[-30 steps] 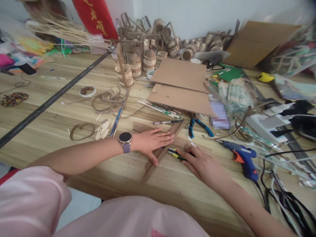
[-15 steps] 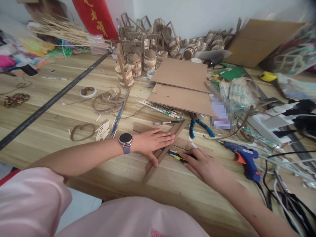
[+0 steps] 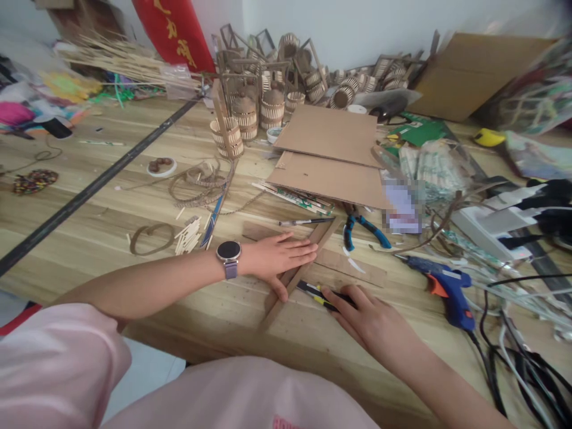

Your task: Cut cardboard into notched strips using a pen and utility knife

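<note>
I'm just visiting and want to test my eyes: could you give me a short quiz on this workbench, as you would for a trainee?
1. What lies under the flat left hand?
2. True or false: the right hand holds a knife.
3. Which colour is the trigger of the glue gun: (a) green, (b) orange, (c) white?

Key: 1. the brown strips; 2. true; 3. (b).

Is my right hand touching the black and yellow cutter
Touching. The head view shows the right hand gripping the cutter, fingers closed over its rear end.
</note>
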`<action>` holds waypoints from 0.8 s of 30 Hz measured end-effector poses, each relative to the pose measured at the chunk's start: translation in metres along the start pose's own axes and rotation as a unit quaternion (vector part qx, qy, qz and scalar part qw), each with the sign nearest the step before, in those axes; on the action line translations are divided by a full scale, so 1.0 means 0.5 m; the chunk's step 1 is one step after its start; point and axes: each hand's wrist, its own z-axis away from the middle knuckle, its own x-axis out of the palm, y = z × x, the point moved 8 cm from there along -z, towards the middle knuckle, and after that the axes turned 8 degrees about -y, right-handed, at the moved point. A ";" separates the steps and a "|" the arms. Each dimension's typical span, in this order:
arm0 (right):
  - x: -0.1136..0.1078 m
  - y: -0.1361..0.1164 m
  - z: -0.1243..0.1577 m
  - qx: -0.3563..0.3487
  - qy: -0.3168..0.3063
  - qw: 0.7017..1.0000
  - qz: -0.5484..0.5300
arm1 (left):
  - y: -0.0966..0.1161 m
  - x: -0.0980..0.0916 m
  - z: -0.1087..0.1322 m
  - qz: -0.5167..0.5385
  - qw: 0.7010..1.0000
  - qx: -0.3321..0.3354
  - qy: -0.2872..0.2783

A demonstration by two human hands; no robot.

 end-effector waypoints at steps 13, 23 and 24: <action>-0.010 -0.015 -0.022 0.022 -0.001 1.000 -0.018 | 0.036 0.008 0.030 0.031 0.999 0.011 -0.020; -0.016 -0.042 -0.003 0.018 -0.019 0.999 -0.041 | 0.036 0.004 0.030 0.039 0.999 0.012 -0.005; -0.016 -0.045 -0.003 0.015 -0.021 0.999 -0.043 | 0.036 0.004 0.029 0.036 0.999 0.010 -0.010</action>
